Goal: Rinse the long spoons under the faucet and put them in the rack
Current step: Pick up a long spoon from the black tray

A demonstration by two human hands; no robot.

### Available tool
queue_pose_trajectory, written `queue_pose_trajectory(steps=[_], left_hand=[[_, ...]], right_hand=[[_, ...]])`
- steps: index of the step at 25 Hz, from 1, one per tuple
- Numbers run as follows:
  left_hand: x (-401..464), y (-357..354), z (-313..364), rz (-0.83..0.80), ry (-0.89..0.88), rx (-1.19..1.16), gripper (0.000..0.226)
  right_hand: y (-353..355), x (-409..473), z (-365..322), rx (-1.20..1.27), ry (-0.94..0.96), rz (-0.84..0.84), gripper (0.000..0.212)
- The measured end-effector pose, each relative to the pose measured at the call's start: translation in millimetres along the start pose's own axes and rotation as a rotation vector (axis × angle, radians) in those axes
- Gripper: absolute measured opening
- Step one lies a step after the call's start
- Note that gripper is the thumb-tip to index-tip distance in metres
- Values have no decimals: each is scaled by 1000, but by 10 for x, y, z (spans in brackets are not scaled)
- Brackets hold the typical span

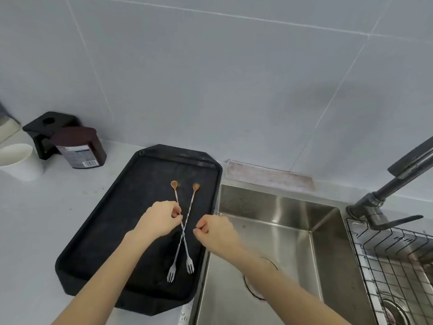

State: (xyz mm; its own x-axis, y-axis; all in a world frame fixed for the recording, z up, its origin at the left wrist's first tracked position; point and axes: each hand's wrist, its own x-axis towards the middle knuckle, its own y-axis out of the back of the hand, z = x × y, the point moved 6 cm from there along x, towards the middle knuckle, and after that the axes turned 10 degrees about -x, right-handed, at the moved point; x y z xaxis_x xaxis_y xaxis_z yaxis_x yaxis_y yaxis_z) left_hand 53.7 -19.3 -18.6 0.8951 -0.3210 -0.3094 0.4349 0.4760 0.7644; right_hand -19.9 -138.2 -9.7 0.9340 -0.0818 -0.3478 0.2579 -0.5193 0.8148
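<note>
Two long twisted metal spoons lie crossed on a black tray (98, 233). Each has a brown-stained bowl at the far end and a small fork at the near end. One spoon (176, 195) runs from the left bowl to the right fork, the other spoon (192, 199) from the right bowl to the left fork. My left hand (159, 219) pinches the stem of the first spoon just above the crossing. My right hand (215, 233) hovers with its fingers curled shut, its tips a little right of the crossing and apart from the stems. The faucet (386, 191) stands at the right, with no water running.
A steel sink (293, 231) lies right of the tray. A wire rack (393, 261) sits over the sink's far right part. A folded cloth (269, 175) lies behind the sink. A dark jar (79, 148), a black holder (44, 127) and a white cup (16, 160) stand at the back left.
</note>
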Motion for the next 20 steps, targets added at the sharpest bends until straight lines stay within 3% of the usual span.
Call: queue_pose_trajectory(steps=[11,20], left_hand=[[3,-395,-434,-44,105,-39,21],[90,-489,-452,9,138,-211,13]], right_hand=[[-608,489,-30,-167,-48,-55,26],[-661,525,-48,-151,-89,-91,28]])
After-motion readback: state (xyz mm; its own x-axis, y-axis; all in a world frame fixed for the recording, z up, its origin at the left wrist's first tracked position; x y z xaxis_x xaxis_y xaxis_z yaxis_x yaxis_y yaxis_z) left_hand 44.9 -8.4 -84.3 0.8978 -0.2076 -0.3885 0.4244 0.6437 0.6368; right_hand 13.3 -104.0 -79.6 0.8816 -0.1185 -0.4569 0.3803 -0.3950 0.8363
